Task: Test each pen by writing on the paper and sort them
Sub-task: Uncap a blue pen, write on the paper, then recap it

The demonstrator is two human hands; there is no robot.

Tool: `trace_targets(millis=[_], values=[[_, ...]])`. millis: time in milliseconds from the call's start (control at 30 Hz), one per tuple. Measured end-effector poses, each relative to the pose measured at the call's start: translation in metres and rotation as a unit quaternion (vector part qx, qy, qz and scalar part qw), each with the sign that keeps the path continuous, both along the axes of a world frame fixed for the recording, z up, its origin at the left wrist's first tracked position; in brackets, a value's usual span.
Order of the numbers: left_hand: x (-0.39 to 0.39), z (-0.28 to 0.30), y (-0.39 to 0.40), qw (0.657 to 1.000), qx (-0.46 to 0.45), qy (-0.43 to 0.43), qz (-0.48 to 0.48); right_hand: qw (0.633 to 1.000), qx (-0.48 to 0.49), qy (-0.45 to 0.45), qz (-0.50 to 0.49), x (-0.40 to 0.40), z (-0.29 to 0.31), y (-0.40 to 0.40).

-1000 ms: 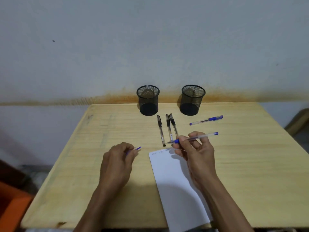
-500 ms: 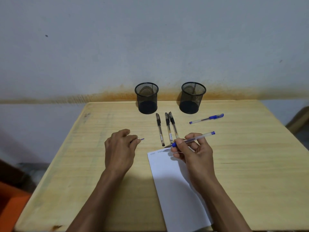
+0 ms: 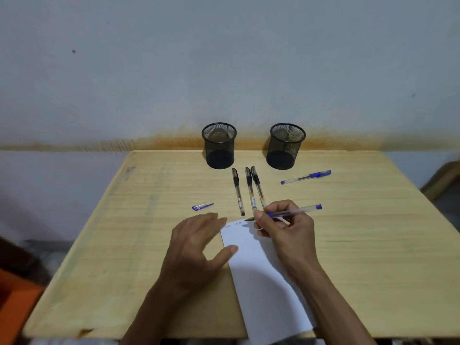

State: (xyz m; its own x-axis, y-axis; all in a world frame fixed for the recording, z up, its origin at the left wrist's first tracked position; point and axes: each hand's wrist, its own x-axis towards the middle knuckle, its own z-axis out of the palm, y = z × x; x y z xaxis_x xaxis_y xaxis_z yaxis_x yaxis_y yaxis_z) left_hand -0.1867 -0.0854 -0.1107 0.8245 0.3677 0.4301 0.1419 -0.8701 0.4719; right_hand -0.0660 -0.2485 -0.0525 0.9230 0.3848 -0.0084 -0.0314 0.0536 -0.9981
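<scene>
My right hand (image 3: 286,232) pinching the uncapped blue pen (image 3: 293,212), tip at the paper's (image 3: 258,270) top edge, my left hand (image 3: 196,247) flat, fingers spread, pressing the paper's left edge, blue cap (image 3: 202,206) lying on the table (image 3: 373,257), three black pens (image 3: 249,190) beyond the paper

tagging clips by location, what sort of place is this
Probably a plain room at home or a small study corner: a bare wooden table pushed against a stained painted wall, with two mesh pen cups and a sheet of paper.
</scene>
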Motion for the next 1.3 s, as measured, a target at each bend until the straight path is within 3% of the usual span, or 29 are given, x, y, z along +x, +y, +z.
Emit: trace_targets(millis=[133,300,500,633,733,1300], values=[[-0.007,-0.004,-0.007,0.995,0.060,0.081,-0.010,0.999,-0.031,-0.010,0.042,-0.001,-0.011,-0.002],[-0.010,-0.004,-0.010,0.995,0.076,0.053,-0.024,0.996,-0.013,0.032,0.076,0.008,-0.018,-0.009],[-0.008,0.005,-0.012,0.989,0.081,0.126,-0.015,0.995,-0.070,-0.060,0.045,0.022,-0.009,-0.008],[-0.008,0.009,-0.011,0.984,0.066,0.166,-0.023,0.985,-0.127,-0.091,0.073,0.030,-0.010,-0.001],[-0.009,0.009,-0.011,0.982,0.058,0.176,-0.026,0.987,-0.134,-0.065,0.056,0.031,-0.019,0.003],[-0.010,0.011,-0.012,0.983,0.038,0.180,-0.029,0.957,-0.226,-0.166,0.071,0.035,-0.031,0.008]])
